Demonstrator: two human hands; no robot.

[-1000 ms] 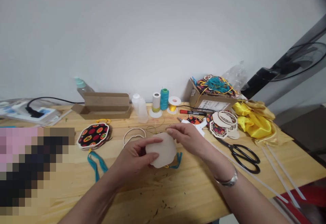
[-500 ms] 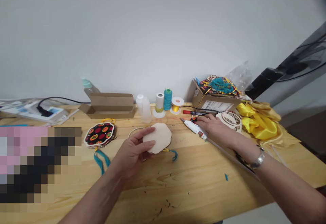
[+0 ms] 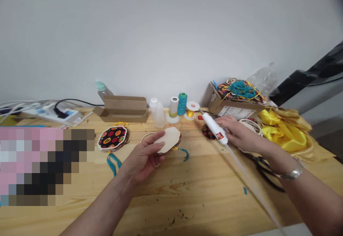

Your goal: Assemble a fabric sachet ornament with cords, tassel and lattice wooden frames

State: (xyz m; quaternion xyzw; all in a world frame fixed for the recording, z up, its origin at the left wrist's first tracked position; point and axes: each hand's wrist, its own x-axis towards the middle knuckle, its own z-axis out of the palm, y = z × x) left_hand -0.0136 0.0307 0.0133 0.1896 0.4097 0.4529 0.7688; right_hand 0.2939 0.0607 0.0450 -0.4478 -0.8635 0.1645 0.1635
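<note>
Between the thumb and fingers of my left hand (image 3: 147,153) is a pale, scallop-edged wooden plaque (image 3: 169,140), its plain face turned up. A yellow cord and a teal tassel (image 3: 184,154) hang from its right side. My right hand (image 3: 238,133) is closed around a white glue gun (image 3: 216,129), tip pointing up and left, with a long clear glue stick (image 3: 250,182) trailing from its back. Beneath the gun lies a dark patterned fabric piece (image 3: 207,131). Left of my left hand, a stack of similar patterned plaques (image 3: 113,138) with a teal tassel rests on the table.
Along the wall stand an open cardboard box (image 3: 124,116), plastic bottles (image 3: 160,114), thread spools (image 3: 182,104) and a box of tasselled pieces (image 3: 237,107). Yellow satin cloth (image 3: 286,132) lies at right, near black-handled scissors (image 3: 268,171). A power strip (image 3: 63,116) sits at left.
My right hand has picked up the glue gun from the table and raised it. My left hand has tilted the plaque slightly. The whole view has shifted a little.
</note>
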